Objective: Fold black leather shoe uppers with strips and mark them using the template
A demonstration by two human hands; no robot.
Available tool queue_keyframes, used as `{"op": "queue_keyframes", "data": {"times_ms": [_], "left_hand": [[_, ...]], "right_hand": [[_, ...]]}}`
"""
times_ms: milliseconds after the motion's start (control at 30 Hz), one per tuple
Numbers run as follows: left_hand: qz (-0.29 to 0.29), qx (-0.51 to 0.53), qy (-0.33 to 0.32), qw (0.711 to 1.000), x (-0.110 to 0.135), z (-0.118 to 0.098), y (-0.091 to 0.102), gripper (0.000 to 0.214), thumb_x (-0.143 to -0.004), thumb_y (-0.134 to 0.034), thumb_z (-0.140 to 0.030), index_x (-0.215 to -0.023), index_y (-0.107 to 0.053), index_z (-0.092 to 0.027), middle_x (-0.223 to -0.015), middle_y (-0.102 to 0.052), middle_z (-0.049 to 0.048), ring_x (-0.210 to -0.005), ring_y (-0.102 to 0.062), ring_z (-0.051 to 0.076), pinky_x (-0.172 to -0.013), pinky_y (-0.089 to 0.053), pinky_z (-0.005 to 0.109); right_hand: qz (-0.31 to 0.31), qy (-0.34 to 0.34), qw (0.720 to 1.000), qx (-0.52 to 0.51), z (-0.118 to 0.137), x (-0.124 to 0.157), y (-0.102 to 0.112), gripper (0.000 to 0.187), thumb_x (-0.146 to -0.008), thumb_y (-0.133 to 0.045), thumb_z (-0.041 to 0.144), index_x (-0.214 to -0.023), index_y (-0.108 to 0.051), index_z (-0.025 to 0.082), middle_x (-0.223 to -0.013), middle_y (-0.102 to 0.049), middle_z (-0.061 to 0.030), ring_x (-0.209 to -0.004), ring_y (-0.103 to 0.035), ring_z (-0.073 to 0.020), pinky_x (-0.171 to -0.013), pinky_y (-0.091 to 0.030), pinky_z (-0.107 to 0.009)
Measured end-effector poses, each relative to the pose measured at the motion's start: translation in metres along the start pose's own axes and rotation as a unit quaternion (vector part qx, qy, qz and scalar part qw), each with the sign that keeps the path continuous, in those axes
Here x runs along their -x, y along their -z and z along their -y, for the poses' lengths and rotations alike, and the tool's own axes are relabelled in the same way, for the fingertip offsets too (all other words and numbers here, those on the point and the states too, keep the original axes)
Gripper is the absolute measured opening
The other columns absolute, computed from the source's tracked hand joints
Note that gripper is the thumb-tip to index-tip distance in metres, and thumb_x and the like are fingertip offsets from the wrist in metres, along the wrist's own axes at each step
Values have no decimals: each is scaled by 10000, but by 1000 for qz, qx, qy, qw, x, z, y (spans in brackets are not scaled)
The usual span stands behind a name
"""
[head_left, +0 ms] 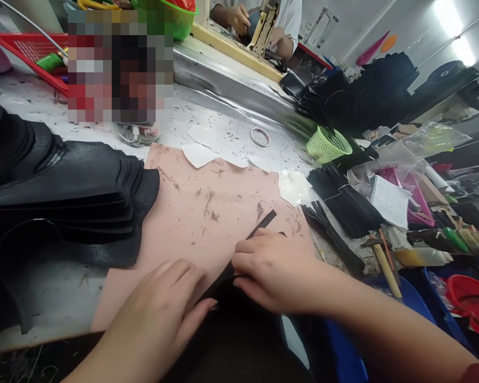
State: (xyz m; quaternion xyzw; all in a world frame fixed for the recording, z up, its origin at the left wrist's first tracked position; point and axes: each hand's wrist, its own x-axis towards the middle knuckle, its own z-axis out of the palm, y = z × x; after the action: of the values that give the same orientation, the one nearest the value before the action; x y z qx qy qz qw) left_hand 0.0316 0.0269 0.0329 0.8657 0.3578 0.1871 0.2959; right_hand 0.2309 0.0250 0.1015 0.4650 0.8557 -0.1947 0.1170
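A dark, flexible piece of black leather-like material hangs over the front edge of the bench. A narrow black strip runs up from its upper edge across the pink board. My right hand is closed on the strip and the edge of the black piece, its fingertips curled under. My left hand rests lower left along the same edge, thumb on the black piece and fingers bent over it. Its fingertips are partly hidden. To the left lies a thick stack of black leather pieces.
Black strips and a black bundle lie to the right, near a hammer and a notebook. A tape roll, a green basket and a red basket stand farther back. Another person's hands work at a sewing machine.
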Motion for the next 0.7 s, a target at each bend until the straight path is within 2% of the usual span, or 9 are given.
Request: {"op": "queue_keyframes", "data": {"times_ms": [100,233,333,500,600,700], "left_hand": [[83,93,73,989,-3,-6,-2,138,-811,-460,-251,-759,-582,-217,-725,-629,0,-674,-596,168,-587,-457,262],[100,200,169,960,-5,-17,-10,159,-805,-460,-303,-730,-573,-221,-705,-639,-19,-676,-603,154,-605,-459,237],[87,224,199,950,-4,-23,-12,165,-787,-478,-328,-725,-587,-221,-686,-637,-20,-670,-598,159,-594,-459,236],[44,181,189,964,-2,-33,-10,149,-764,-507,-310,-758,-628,-225,-705,-660,-15,-664,-601,163,-603,-460,243],[42,176,212,961,0,-37,-7,180,-757,-515,-338,-777,-653,-225,-757,-695,-1,-727,-633,189,-649,-479,261],[33,186,260,947,2,-40,-4,212,-726,-541,-362,-808,-672,-217,-800,-716,13,-766,-649,211,-679,-497,281]], "right_hand": [[-39,-7,999,-30,-1,10,-4,117,-803,-529,237,-709,-561,176,-757,-549,-6,-656,-487,-134,-649,-336,-285],[-130,-12,990,-50,3,22,-12,105,-769,-606,264,-716,-584,176,-884,-507,-30,-718,-464,-139,-640,-345,-270],[-182,1,983,-36,10,29,-18,99,-755,-637,261,-730,-601,172,-918,-496,-49,-806,-464,-181,-711,-371,-306],[-263,8,964,-27,15,37,-28,103,-806,-567,240,-751,-621,172,-1069,-483,-86,-936,-449,-228,-826,-371,-363],[-273,13,962,-27,14,37,-30,123,-794,-582,262,-738,-627,161,-1141,-468,-108,-1000,-436,-247,-862,-361,-364],[-255,60,965,-9,14,35,-28,117,-793,-574,252,-758,-629,155,-1090,-520,-99,-964,-442,-236,-834,-358,-349]]}}
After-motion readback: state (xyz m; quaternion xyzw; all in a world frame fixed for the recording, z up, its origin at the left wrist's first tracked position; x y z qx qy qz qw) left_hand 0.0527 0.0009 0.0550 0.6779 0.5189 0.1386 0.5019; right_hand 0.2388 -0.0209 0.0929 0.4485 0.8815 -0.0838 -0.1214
